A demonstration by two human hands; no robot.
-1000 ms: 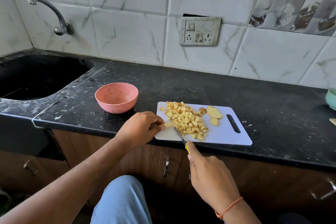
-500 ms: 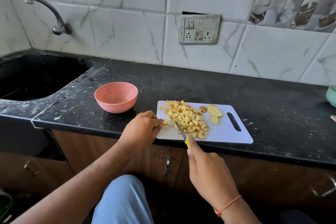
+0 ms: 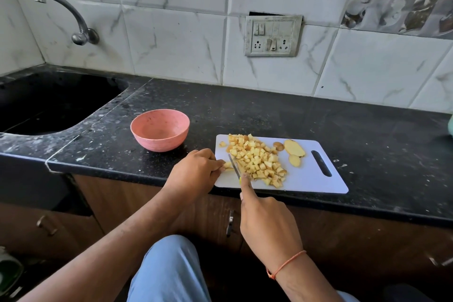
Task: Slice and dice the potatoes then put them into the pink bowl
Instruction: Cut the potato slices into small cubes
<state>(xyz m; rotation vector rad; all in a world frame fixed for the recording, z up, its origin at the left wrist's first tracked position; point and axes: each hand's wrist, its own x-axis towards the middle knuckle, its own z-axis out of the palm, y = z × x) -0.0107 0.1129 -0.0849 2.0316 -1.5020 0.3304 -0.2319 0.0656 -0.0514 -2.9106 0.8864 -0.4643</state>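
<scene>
While the right hand (image 3: 268, 224) grips a yellow-handled knife (image 3: 234, 169), forefinger stretched along its spine, the thin blade angles down onto the near left part of a white rectangular plastic cutting board (image 3: 316, 182). Just left of the blade, the left hand (image 3: 195, 174) pinches a small pale potato strip (image 3: 228, 165) against the board's left edge, fingers curled closed around it. Right of the blade lies a heap of small yellow potato cubes (image 3: 257, 160), some with brownish skin, spread across the board's left half. Beyond the heap, near the board's slotted handle, rest two uncut potato slices (image 3: 294, 148) and a small brown end piece (image 3: 278, 146). Left of the board, apart from it, a round pink bowl (image 3: 159, 133) stands on the black speckled stone counter (image 3: 245, 110), holding no potato. Farther left lies the dark sink (image 3: 49, 103), with a metal tap (image 3: 71, 19) on the marble-tiled wall.
</scene>
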